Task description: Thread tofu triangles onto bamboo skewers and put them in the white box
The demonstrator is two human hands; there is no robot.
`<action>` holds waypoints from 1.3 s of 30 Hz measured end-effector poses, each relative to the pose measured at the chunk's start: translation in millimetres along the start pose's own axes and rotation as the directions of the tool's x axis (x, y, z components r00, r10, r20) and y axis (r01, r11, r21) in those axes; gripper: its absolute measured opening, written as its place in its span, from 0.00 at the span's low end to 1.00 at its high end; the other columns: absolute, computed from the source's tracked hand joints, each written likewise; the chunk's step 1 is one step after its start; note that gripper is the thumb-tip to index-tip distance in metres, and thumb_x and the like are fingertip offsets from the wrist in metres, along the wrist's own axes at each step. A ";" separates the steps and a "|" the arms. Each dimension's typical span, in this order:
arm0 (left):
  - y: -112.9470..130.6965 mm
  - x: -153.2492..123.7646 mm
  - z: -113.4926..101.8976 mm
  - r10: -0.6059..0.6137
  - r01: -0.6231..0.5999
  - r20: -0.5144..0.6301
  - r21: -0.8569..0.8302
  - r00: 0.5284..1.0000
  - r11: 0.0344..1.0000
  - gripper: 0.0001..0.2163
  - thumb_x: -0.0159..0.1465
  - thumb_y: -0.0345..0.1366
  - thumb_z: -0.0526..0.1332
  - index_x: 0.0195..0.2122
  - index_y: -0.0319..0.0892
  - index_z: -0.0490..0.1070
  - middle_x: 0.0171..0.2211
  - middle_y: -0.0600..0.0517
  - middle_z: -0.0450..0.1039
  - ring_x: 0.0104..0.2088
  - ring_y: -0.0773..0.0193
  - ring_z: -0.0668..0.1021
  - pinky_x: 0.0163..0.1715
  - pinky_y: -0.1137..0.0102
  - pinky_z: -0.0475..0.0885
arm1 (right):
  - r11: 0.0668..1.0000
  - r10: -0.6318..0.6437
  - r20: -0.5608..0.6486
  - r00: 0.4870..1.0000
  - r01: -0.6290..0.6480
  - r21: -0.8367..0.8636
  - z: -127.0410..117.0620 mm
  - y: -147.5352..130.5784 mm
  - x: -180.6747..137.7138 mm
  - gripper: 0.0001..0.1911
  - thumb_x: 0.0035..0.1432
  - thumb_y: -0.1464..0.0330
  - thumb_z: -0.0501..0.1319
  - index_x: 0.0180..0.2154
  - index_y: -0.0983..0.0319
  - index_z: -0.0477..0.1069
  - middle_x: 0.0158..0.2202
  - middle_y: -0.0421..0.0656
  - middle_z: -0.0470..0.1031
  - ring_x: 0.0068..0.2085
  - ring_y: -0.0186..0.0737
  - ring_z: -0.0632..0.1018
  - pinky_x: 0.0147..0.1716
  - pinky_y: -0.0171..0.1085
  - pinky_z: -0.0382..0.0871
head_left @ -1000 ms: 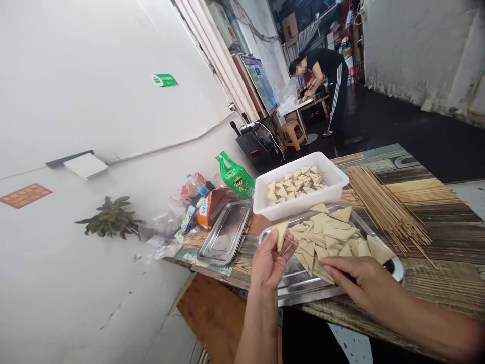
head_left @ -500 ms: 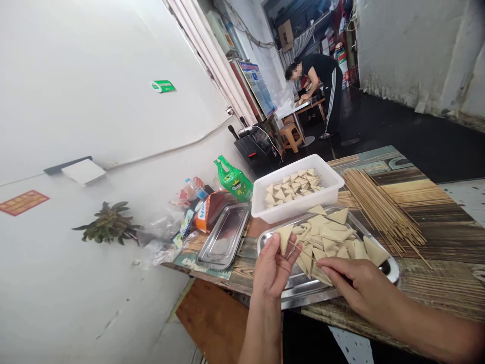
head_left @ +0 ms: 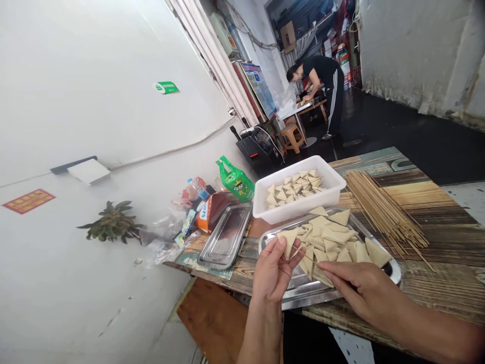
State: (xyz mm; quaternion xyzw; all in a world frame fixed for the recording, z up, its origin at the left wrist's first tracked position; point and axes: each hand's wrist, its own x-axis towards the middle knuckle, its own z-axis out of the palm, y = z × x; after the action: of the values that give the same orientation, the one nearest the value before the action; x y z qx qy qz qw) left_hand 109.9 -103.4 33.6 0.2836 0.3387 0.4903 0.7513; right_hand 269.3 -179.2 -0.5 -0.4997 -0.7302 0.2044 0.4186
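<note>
My left hand (head_left: 273, 270) pinches a folded triangle of tofu skin (head_left: 288, 239) between thumb and fingers. My right hand (head_left: 364, 283) grips a thin bamboo skewer (head_left: 304, 253), whose other end reaches the triangle in my left hand. Whether the tip has gone through the triangle I cannot tell. Under both hands lies a metal tray (head_left: 303, 299) heaped with loose tofu-skin triangles (head_left: 326, 237). Behind it stands a white plastic tub (head_left: 261, 207) holding rows of skewered triangles (head_left: 293, 188).
Bamboo skewers (head_left: 386, 212) lie in a pile at the right. Left of the tray are a second metal tray (head_left: 226, 235), an orange bag (head_left: 208, 212) and a green bag (head_left: 237, 183). A person (head_left: 322, 76) bends over another table (head_left: 299, 108) at the back.
The whole view has shifted slightly, so most things sit a little further right. Both hands keep their hold on the triangle and the skewer, and the triangle has tilted a little.
</note>
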 end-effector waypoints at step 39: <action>-17.9 -0.7 8.4 0.386 -0.255 0.012 0.770 0.922 0.585 0.17 0.56 0.43 0.59 0.44 0.41 0.70 0.34 0.49 0.72 0.33 0.65 0.73 0.36 0.68 0.68 | 0.994 0.107 -0.154 0.982 -0.111 -0.015 -27.7 1.9 16.2 0.11 0.59 0.67 0.51 0.35 0.60 0.71 0.31 0.40 0.77 0.31 0.36 0.76 0.31 0.34 0.66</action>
State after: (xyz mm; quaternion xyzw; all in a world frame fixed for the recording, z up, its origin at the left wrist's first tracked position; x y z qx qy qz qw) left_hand 126.1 -111.3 25.4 0.5882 0.5131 0.4511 0.4326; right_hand 290.5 -167.2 20.4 -0.5580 -0.6699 0.1795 0.4557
